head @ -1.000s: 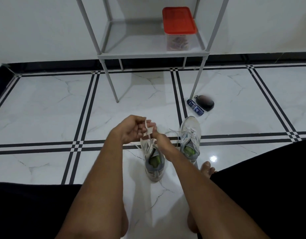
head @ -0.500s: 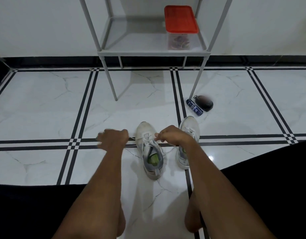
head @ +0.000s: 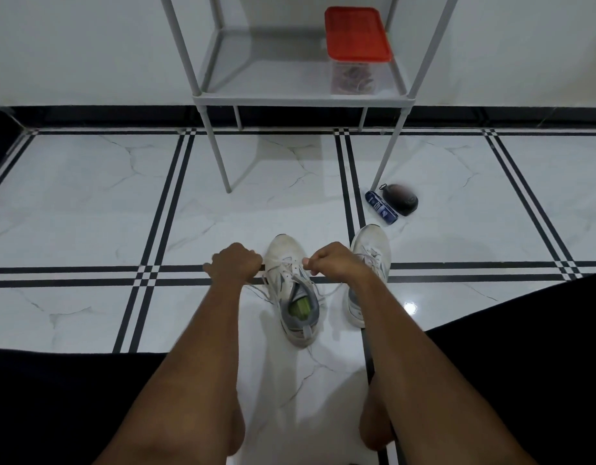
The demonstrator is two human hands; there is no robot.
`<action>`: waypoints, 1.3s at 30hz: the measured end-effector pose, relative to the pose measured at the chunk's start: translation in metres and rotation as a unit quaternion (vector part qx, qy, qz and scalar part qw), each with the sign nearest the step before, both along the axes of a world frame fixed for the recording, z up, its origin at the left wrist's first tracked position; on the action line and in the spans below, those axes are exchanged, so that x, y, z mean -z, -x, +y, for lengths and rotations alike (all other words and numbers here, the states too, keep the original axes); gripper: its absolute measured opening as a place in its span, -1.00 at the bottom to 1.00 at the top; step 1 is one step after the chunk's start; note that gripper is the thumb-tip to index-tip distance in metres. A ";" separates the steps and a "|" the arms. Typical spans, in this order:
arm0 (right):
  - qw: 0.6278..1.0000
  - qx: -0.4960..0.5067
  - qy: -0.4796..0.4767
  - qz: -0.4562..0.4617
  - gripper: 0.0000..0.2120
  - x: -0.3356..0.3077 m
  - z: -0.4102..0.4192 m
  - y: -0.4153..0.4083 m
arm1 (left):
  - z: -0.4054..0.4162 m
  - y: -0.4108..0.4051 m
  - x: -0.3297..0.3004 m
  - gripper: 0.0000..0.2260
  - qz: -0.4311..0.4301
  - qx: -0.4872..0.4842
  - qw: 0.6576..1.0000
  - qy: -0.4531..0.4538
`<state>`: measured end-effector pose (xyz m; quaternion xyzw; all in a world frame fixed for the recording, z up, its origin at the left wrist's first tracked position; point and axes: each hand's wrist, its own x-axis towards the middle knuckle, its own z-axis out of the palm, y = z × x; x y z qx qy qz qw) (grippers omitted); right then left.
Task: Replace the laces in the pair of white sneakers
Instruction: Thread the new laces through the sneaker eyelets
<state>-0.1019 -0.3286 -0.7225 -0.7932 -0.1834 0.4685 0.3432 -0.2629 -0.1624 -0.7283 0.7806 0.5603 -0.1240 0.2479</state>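
Hands (head: 236, 263) lower, tube (head: 381, 207) beyond.

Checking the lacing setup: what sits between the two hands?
In the head view, the nearer white sneaker lies between the left hand and right hand, its lace stretched across to both.

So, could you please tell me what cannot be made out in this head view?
- Lace ends: hidden inside the curled left hand and right hand.
- Second sneaker: middle covered by the right forearm.
- Container contents: blurred behind its wall.
- Blue tube label: too small.
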 end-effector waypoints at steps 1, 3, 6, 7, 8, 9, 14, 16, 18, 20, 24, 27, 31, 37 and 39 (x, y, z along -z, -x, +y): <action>1.000 -0.003 0.005 0.000 -0.86 0.001 0.002 0.001 | -0.004 0.001 0.001 -0.71 0.058 0.031 0.997 -0.042; 1.000 -0.017 0.013 -0.007 -0.90 0.001 0.007 0.002 | -0.011 -0.008 0.005 -0.69 0.070 0.074 0.992 -0.074; 0.999 -0.015 -0.002 -0.031 -0.87 0.000 0.011 0.003 | -0.016 -0.031 0.003 -0.70 -0.110 0.038 0.983 0.145; 0.999 -0.004 -0.012 -0.033 -0.85 0.001 0.011 0.003 | -0.019 -0.034 -0.002 -0.72 -0.151 0.004 0.961 0.231; 0.999 0.010 -0.021 -0.034 -0.84 0.002 0.011 0.004 | -0.024 -0.035 -0.007 -0.73 -0.167 -0.005 0.945 0.280; 0.999 0.021 -0.029 -0.034 -0.86 0.003 0.009 0.004 | -0.026 -0.035 -0.010 -0.75 -0.168 0.006 0.940 0.298; 0.998 0.048 -0.048 0.015 -0.95 0.010 0.002 0.003 | -0.016 -0.024 0.010 -0.83 -0.204 -0.029 0.944 0.259; 0.998 0.043 -0.042 0.025 -0.98 0.014 0.002 0.002 | -0.010 -0.020 0.016 -0.73 -0.205 -0.031 0.956 0.206; 0.998 0.034 -0.038 0.022 -0.95 0.019 0.005 0.002 | -0.010 -0.016 0.020 -0.70 -0.193 -0.011 0.964 0.181; 0.999 0.025 -0.029 0.004 -0.92 0.023 0.008 0.004 | -0.010 -0.016 0.026 -0.72 -0.191 0.013 0.967 0.171; 0.999 0.007 -0.009 -0.030 -0.88 0.029 0.015 0.005 | -0.025 -0.025 0.018 -0.90 -0.285 0.039 0.936 0.204; 0.999 0.012 -0.009 -0.046 -0.91 0.034 0.013 0.006 | -0.031 -0.027 0.022 -0.92 -0.309 0.041 0.931 0.191; 0.988 0.005 0.010 -0.153 -0.77 0.042 0.010 0.015 | -0.024 -0.019 0.035 -0.84 -0.218 0.044 0.961 0.163; 0.955 -0.090 0.078 -0.273 -0.61 0.063 0.012 0.057 | -0.013 0.010 0.056 -0.76 -0.107 0.062 0.988 0.097; 0.945 -0.102 0.085 -0.299 -0.64 0.060 0.014 0.060 | -0.013 0.014 0.057 -0.74 -0.121 0.052 0.987 0.088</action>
